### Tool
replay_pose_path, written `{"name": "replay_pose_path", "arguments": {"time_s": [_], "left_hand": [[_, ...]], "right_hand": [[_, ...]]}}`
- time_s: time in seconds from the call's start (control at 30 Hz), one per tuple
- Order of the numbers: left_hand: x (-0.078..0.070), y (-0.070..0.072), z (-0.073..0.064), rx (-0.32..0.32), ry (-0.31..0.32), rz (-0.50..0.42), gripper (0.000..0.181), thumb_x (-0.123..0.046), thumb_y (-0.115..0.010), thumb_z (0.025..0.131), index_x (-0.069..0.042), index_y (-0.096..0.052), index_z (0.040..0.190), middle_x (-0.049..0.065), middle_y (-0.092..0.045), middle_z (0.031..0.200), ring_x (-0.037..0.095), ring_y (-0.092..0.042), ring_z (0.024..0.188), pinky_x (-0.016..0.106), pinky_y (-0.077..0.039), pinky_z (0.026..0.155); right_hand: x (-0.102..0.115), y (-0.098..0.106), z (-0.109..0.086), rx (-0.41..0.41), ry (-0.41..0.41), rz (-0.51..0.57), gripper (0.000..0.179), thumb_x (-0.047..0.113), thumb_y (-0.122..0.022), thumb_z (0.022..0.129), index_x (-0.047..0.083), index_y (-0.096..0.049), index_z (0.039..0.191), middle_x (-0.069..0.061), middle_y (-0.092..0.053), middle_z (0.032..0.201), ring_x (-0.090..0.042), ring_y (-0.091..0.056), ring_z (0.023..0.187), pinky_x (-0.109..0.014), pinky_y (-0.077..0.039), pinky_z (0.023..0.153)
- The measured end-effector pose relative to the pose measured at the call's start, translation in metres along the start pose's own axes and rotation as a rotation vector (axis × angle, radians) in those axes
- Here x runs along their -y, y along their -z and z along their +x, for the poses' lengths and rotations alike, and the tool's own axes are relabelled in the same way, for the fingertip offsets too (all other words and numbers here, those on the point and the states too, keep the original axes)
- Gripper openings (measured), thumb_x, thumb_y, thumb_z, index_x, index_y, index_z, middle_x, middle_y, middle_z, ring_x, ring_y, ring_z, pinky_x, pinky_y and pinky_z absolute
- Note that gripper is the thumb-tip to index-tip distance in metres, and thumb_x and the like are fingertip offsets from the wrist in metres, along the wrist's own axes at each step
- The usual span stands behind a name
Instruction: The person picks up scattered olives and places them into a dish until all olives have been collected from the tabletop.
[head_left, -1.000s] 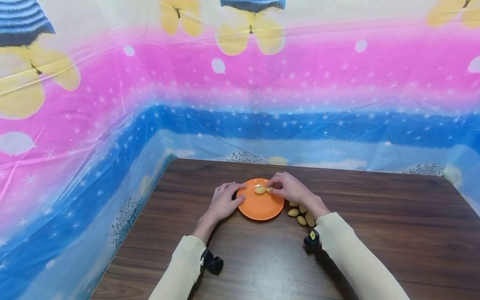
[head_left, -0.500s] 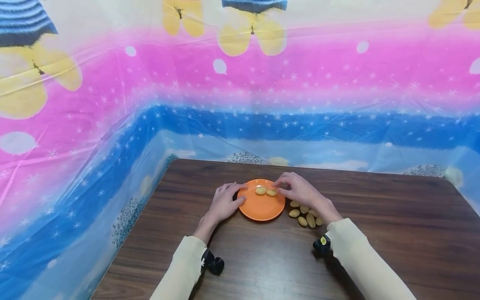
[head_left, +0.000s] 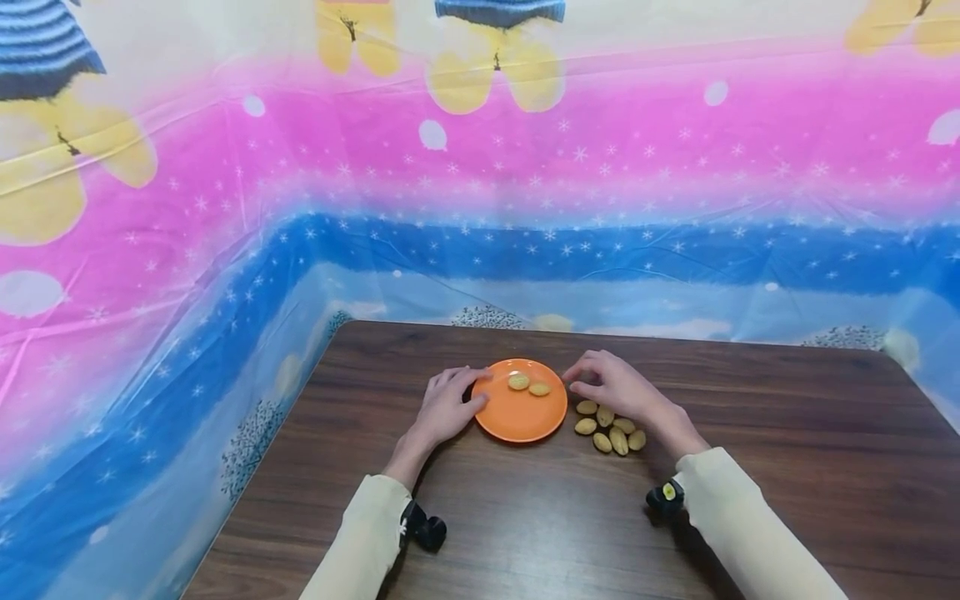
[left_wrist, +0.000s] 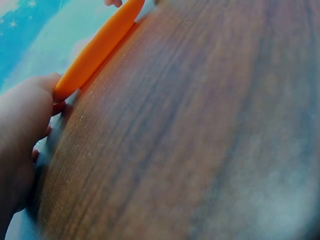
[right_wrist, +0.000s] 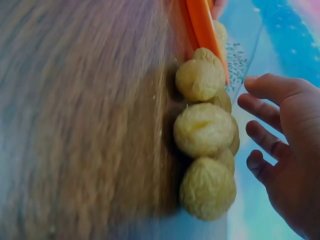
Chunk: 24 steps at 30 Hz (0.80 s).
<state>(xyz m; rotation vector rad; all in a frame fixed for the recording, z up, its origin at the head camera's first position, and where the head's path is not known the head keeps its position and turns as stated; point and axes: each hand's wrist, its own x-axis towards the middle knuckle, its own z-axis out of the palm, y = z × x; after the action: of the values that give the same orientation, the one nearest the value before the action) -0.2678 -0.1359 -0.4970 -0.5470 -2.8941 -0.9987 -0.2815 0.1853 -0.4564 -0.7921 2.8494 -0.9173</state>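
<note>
A small round orange plate [head_left: 517,423] lies on the table, with two oval, yellow-brown pieces [head_left: 539,389] on its far half. My left hand [head_left: 446,404] holds the plate's left rim between thumb and fingers; the left wrist view shows the thumb at the plate's edge [left_wrist: 95,55]. Just off the plate's right side, my right hand [head_left: 617,385] hovers with fingers loosely bent and nothing in them. Several more of the oval pieces [head_left: 618,442] lie in a loose group below it. Up close in the right wrist view, these pieces [right_wrist: 205,131] look wrinkled, like dried fruit.
The dark wood-grain table [head_left: 540,517] runs back to a patterned cloth [head_left: 600,242] in pink and blue, hung along the back and left sides. A black wrist camera [head_left: 427,531] sits at the left cuff, and another wrist camera [head_left: 666,498] at the right cuff.
My right hand has let go of the second oval piece on the plate, beside the first, and has drawn back to the right. The left hand stays at the rim.
</note>
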Motion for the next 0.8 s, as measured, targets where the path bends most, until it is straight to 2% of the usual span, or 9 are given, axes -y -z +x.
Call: {"name": "replay_pose_path", "arguments": {"time_s": [0.2,0.5,0.8], "left_hand": [[0.0,0.0,0.0,0.0,-0.006,0.0,0.039,-0.036,-0.056,0.1,-0.029,-0.058,0.138,-0.006,-0.055,0.145,0.023,-0.037,0.142,0.051,-0.021,0.118],[-0.002,0.001,-0.002,-0.002,0.015,-0.011,0.04,-0.036,-0.057,0.099,-0.029,-0.057,0.139,-0.004,-0.055,0.145,0.024,-0.038,0.142,0.053,-0.02,0.118],[-0.001,0.0,-0.001,-0.001,0.021,-0.009,0.04,-0.037,-0.057,0.099,-0.031,-0.057,0.139,-0.005,-0.055,0.145,0.024,-0.037,0.142,0.054,-0.021,0.118]], "right_hand": [[-0.007,0.005,-0.008,-0.013,-0.002,0.012,0.019,0.024,-0.065,0.096,0.021,-0.073,0.113,0.004,-0.065,0.109,-0.013,-0.056,0.089,-0.032,-0.049,0.076],[-0.017,0.007,-0.016,-0.019,0.026,-0.007,0.021,0.023,-0.066,0.096,0.018,-0.073,0.114,0.005,-0.066,0.106,-0.017,-0.056,0.091,-0.034,-0.047,0.078],[-0.026,0.009,-0.025,-0.011,0.01,-0.005,0.021,0.024,-0.066,0.096,0.018,-0.073,0.115,0.005,-0.066,0.107,-0.013,-0.054,0.09,-0.032,-0.046,0.077]]}}
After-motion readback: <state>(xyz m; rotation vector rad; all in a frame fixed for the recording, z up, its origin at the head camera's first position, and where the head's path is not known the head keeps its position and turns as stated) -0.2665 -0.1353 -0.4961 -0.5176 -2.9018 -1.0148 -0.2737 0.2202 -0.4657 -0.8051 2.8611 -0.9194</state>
